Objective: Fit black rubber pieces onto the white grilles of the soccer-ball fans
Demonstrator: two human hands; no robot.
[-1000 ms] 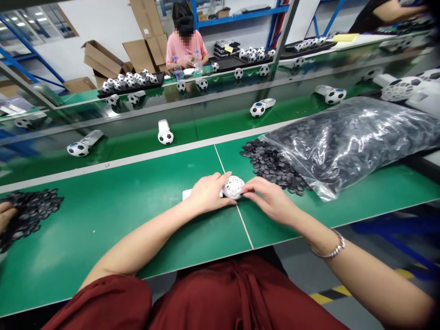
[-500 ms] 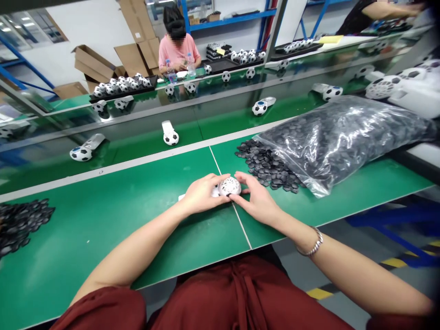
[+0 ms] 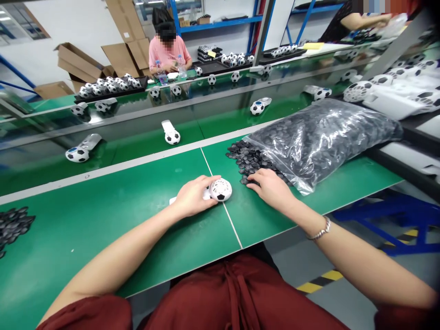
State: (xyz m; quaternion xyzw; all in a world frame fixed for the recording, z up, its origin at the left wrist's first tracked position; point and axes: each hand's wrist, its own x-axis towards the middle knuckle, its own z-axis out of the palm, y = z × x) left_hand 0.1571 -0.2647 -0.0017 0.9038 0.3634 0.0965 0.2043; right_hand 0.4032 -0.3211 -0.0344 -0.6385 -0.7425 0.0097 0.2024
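My left hand (image 3: 194,197) rests on the green table (image 3: 137,215) and grips a white ball-shaped fan (image 3: 220,189) by its handle; one black patch shows on its round head. My right hand (image 3: 270,187) has reached to the edge of a pile of small black pieces (image 3: 245,159) spilling from a clear plastic bag (image 3: 319,137). Its fingertips touch the pieces, fingers curled down; whether they pinch one is hidden.
A conveyor belt (image 3: 137,137) behind the table carries finished football-patterned fans (image 3: 172,136). Another heap of black pieces (image 3: 12,222) lies at far left. White fan shells (image 3: 395,91) are stacked at right. A person in pink (image 3: 167,50) sits opposite among trays of balls.
My right hand left the fan's head and moved right to the pile of black pieces. My left hand kept holding the fan. The view shifted slightly.
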